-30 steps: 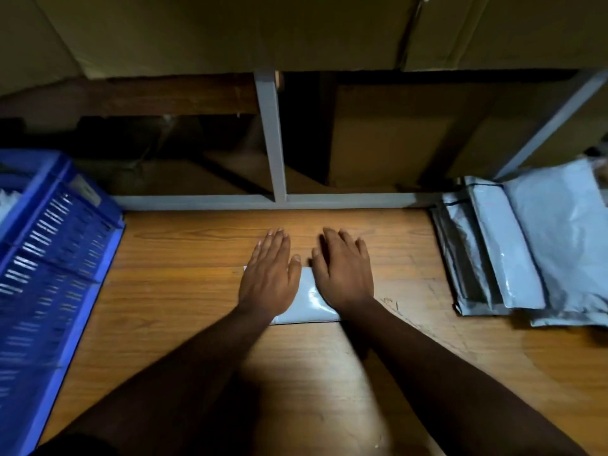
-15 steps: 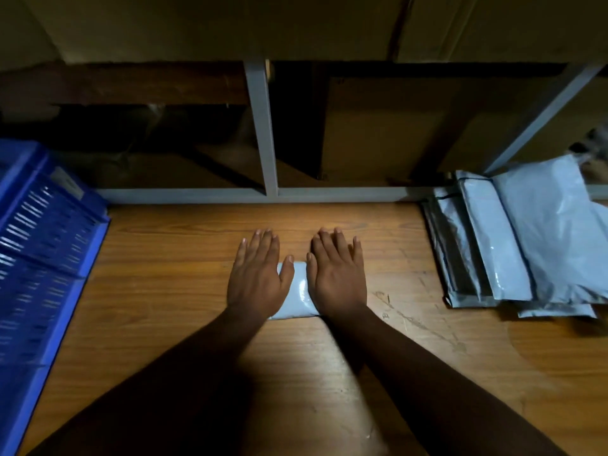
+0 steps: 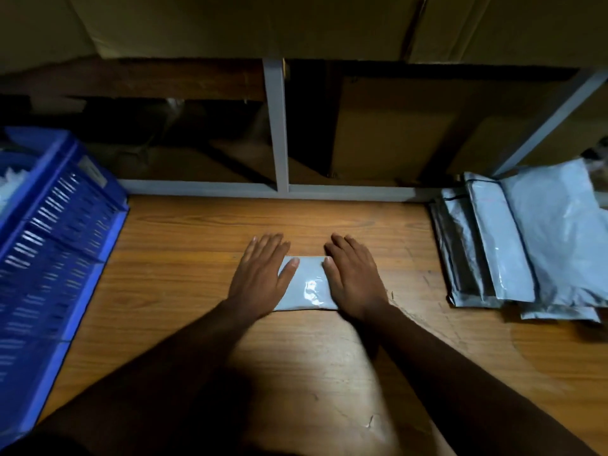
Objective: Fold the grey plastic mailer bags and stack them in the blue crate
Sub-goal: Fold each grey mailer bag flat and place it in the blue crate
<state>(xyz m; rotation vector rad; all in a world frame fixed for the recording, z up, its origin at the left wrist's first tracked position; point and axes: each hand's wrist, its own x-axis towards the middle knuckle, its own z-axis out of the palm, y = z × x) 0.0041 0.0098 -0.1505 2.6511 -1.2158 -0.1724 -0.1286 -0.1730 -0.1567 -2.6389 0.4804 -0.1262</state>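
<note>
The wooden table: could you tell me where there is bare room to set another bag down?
Bare wood lies between the blue crate and the left hand, and between the right hand and the pile of unfolded mailers. The middle is taken by the folded mailer; the right edge is crowded.

Bare table (image 3: 184,291) lies open between the crate (image 3: 49,245) on the left and the bag pile (image 3: 513,245) on the right — room on either side of the folded bag (image 3: 307,284). Behind, a grey frame rail (image 3: 279,190) and post (image 3: 276,126) close the far edge — cardboard boxes (image 3: 394,136) stand beyond.
</note>
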